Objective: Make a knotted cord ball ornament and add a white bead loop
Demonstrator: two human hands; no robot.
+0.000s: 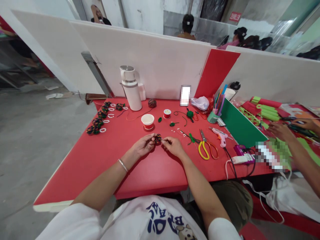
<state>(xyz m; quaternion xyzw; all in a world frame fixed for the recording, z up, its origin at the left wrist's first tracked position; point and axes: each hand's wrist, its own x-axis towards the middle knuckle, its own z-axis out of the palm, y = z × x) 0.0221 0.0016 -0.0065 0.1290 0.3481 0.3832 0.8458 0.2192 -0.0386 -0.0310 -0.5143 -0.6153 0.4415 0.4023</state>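
In front of my chest, a small dark knotted yarn piece [158, 138] with orange flecks is pinched in the fingers of my left hand [143, 145]. My right hand [174, 146] is closed in a pinch at the piece's right edge; what lies between those fingertips is too small to make out. Beyond the hands stand a white bowl [147, 120] with a red base and a thread spool [167, 114]. Small green yarn pieces [173, 124] and loose white beads [183, 134] lie to the right, near yellow-and-orange-handled scissors [204, 146].
Finished-looking dark yarn pieces with white bead loops [102, 115] line the left side. A white thermos [131, 93] and a yarn ball [152, 103] stand at the back. Rightward are a pink glue gun [221, 137], a pen cup [213, 116], a green divider [241, 125] and a co-worker's hands [281, 131].
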